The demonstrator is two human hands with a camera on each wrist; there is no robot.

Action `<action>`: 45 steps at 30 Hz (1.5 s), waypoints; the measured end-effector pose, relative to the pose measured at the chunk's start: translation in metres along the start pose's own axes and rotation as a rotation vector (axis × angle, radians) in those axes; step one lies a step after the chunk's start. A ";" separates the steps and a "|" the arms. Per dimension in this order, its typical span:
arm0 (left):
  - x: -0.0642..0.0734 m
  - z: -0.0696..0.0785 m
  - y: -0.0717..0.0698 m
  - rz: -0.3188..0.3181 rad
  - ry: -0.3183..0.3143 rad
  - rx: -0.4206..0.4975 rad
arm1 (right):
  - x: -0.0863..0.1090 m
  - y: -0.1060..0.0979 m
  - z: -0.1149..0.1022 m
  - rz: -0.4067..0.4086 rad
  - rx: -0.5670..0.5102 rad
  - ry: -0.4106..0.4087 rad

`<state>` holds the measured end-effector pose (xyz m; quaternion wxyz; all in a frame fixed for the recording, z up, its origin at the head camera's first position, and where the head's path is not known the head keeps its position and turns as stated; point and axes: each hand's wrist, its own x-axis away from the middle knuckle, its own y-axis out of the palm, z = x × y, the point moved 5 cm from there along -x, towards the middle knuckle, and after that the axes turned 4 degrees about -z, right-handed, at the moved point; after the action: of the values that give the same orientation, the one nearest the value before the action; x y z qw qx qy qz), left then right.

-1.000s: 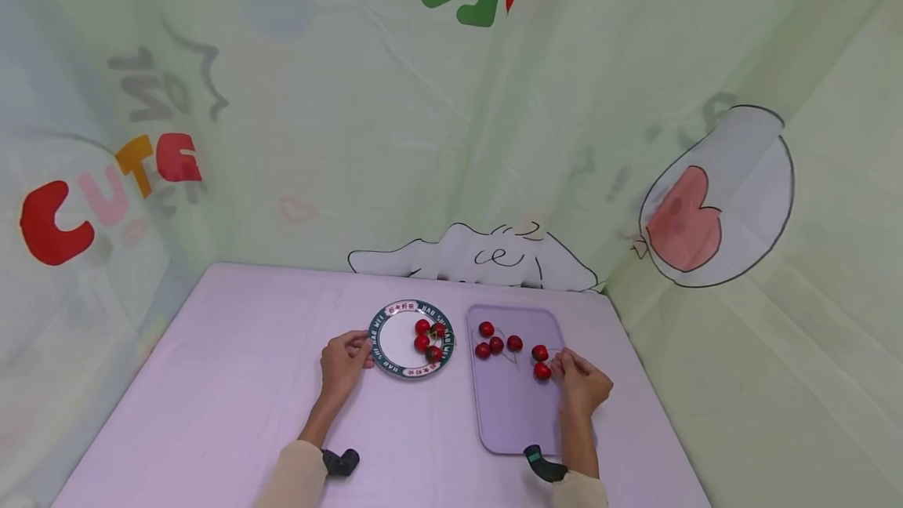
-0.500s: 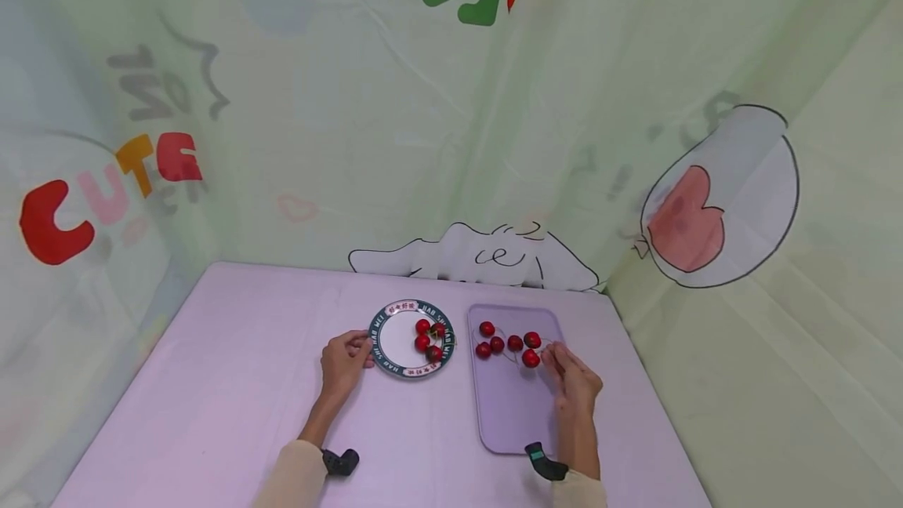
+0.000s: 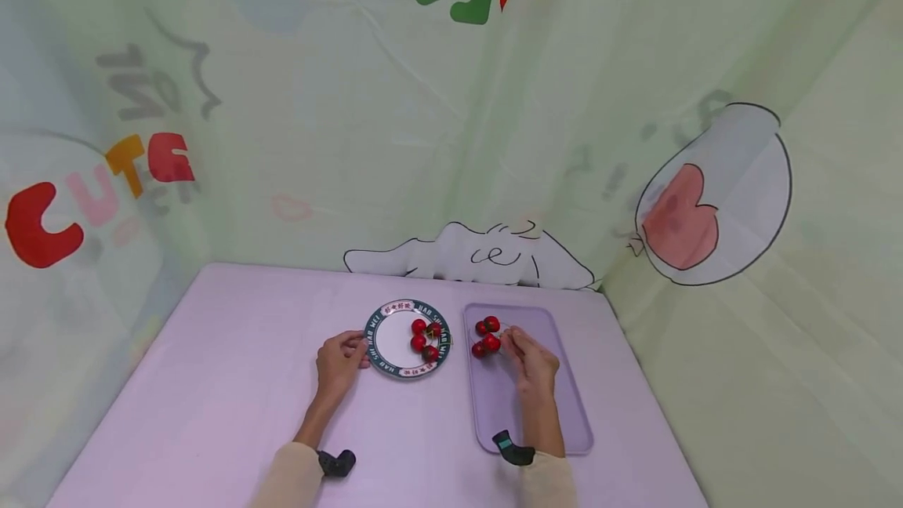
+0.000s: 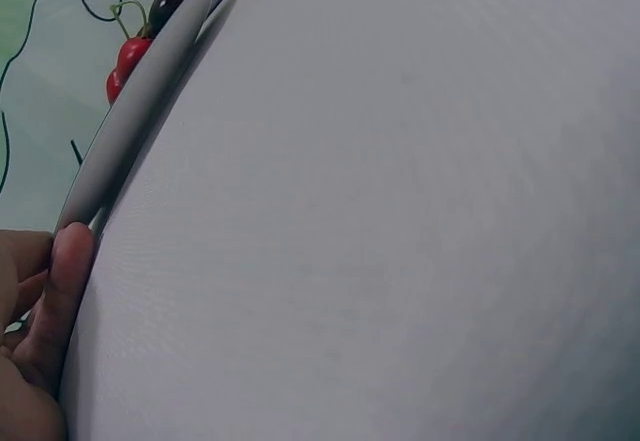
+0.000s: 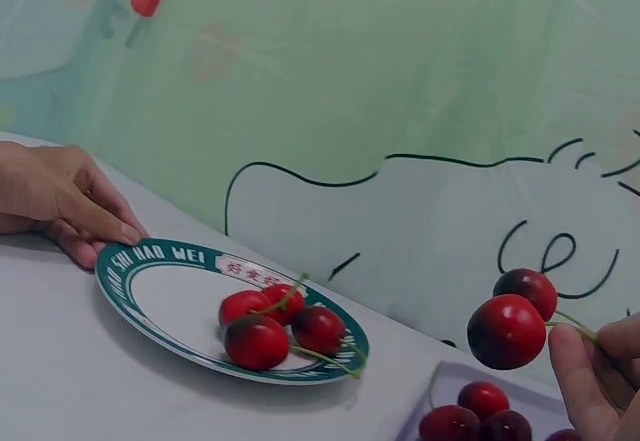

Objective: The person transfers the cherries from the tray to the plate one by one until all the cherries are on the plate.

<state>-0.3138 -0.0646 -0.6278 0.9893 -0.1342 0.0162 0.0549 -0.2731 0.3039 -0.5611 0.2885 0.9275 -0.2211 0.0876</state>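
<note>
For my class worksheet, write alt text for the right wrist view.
The right hand pinches two cherries by their stems above a tray holding more cherries. On the picture's left, the left hand grips a plate bearing four cherries.

The cherries [image 5: 507, 332] look glossy and smooth. The plate [image 5: 170, 309] has a smooth, faintly shiny surface; the tray [image 3: 499, 406] looks like smooth plastic. The tabletop [image 3: 240, 375] appears matt, the curtain [image 3: 317, 139] creased cloth, the sleeves [image 3: 288, 477] matt cloth.

My head view faces forward-down over the lilac bench [image 3: 226, 382]. Low, close wrist views share the round green-rimmed white plate [image 5: 175, 296].
</note>
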 end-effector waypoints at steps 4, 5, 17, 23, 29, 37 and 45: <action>0.000 0.000 0.002 -0.001 0.004 0.009 | 0.000 0.013 0.004 -0.018 -0.016 -0.005; -0.001 0.000 0.002 -0.002 0.006 0.011 | 0.000 0.016 0.005 -0.023 -0.020 -0.006; 0.001 0.000 0.000 -0.006 0.006 -0.002 | 0.001 0.055 0.025 -0.043 0.029 0.043; 0.002 0.002 -0.001 -0.008 -0.002 0.010 | 0.000 0.069 0.039 -0.039 0.049 0.050; 0.001 0.001 -0.001 -0.002 -0.005 0.001 | -0.001 0.077 0.059 -0.078 0.062 0.095; 0.002 0.002 -0.001 -0.009 -0.006 0.001 | 0.011 0.086 0.076 -0.091 0.103 0.135; 0.002 0.004 -0.002 -0.010 -0.004 0.006 | 0.019 0.095 0.083 -0.108 0.096 0.130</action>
<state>-0.3119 -0.0650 -0.6238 0.9900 -0.1313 0.0138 0.0502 -0.2973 0.1803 -0.5764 0.2617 0.9431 -0.1472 0.1426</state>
